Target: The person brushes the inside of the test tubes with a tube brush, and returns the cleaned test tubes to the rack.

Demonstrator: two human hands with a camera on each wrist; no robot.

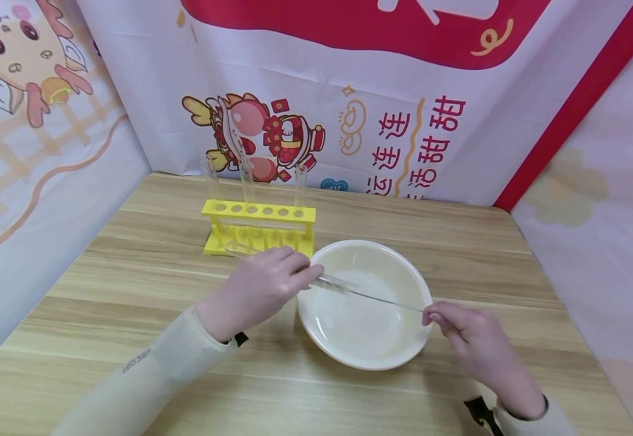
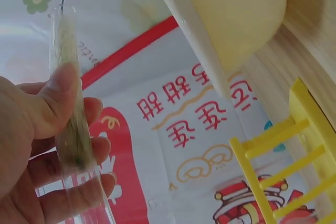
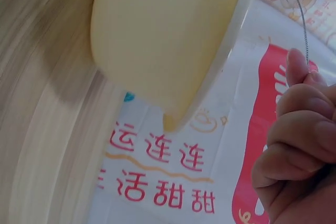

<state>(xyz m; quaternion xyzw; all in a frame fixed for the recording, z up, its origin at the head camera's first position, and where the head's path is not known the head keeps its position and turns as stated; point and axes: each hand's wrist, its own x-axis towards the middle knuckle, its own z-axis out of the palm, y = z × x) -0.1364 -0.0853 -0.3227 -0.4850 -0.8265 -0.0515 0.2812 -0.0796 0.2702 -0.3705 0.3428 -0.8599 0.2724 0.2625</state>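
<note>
White and wide, the bowl (image 1: 365,363) sits on the bench (image 1: 272,387) near the yellow rack (image 1: 258,215), under the mouth of a tilted clear test tube (image 2: 65,40), likely placed there to catch drips. The left hand (image 1: 264,287) has its fingers curled round the tube, probably to steady it against the brush (image 1: 384,300), whose bristles lie inside while its wire runs out over the bowl. The right hand (image 1: 477,339), fingers folded, pinches the wire's end, perhaps keeping it roughly in line with the tube.
</note>
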